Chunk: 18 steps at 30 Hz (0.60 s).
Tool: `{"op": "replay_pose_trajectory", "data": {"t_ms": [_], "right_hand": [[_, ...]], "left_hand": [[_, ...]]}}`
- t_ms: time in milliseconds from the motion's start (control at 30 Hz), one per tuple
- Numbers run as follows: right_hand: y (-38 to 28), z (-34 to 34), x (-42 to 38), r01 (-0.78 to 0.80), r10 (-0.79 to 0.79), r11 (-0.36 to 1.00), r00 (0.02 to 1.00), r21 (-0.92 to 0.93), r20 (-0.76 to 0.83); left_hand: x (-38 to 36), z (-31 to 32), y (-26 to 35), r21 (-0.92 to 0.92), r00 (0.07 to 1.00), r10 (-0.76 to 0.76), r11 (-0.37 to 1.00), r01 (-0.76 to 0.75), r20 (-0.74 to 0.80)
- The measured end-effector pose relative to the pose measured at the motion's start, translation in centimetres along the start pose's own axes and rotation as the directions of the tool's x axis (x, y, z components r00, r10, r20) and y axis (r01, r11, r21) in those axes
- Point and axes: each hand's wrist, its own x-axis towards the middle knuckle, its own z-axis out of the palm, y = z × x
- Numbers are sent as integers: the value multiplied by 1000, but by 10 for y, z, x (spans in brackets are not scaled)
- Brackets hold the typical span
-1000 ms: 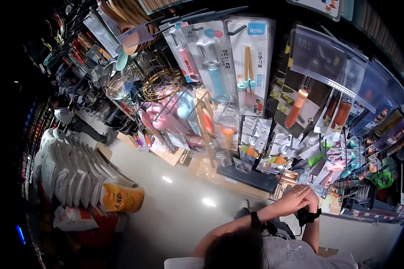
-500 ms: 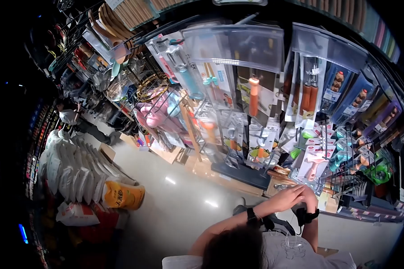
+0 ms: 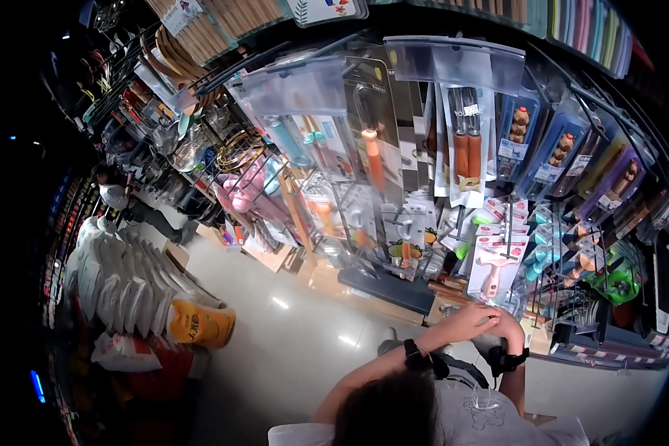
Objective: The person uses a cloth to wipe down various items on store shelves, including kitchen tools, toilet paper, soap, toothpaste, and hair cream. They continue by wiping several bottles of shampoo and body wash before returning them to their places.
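My left hand (image 3: 470, 322) and my right hand (image 3: 506, 327) meet in front of my body, overlapping each other. The left fingers lie extended across the right hand. The right fingers are mostly hidden, and I see nothing held between the hands. Beyond them, on a rack, hangs a carded pink-handled tool (image 3: 492, 275), apart from both hands in this view. Black straps (image 3: 507, 361) go round both wrists.
The rack bears packs with brown handles (image 3: 466, 152), an orange-handled tool (image 3: 373, 160) and a green item (image 3: 617, 275). White sacks (image 3: 115, 279) and a yellow bag (image 3: 203, 323) stand left across the tiled floor (image 3: 282, 338). Another person (image 3: 115, 195) is far left.
The rack has shifted left in view as my head turned slightly right. My hands stay together, overlapping in nearly the same position.
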Motion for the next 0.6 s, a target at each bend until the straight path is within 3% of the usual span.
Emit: {"op": "replay_pose_trajectory", "data": {"t_ms": [100,133,200,233,267,300,333,467,600], "right_hand": [[-14,0,-9,-61,63,997,996,36,-57],[-28,-6,-7,-91,91,996,996,21,16],[-46,-13,-6,-129,129,991,992,-28,0],[-54,-17,-8,-162,162,986,987,-45,-13],[-67,-22,-12,-138,135,990,987,-30,-91],[-83,-28,-16,-118,113,993,979,-18,-168],[-98,-38,-21,-131,136,991,976,36,-170],[-127,-53,-46,-121,149,988,910,96,-386],[-136,-56,-73,-179,161,983,759,36,-631]], "left_hand": [[6,-6,7,-26,997,-62,998,63,36],[9,-5,1,7,994,-95,995,95,-62],[15,2,-28,58,964,-141,986,157,-224],[20,6,-41,94,911,-70,989,118,-406],[27,5,-53,-30,885,-212,975,219,-415],[28,4,-55,152,877,-90,972,181,-472],[31,5,-60,207,875,-76,958,197,-478],[40,-9,-40,126,856,-364,892,433,-369],[26,-18,-49,145,841,-146,956,256,-521]]}}
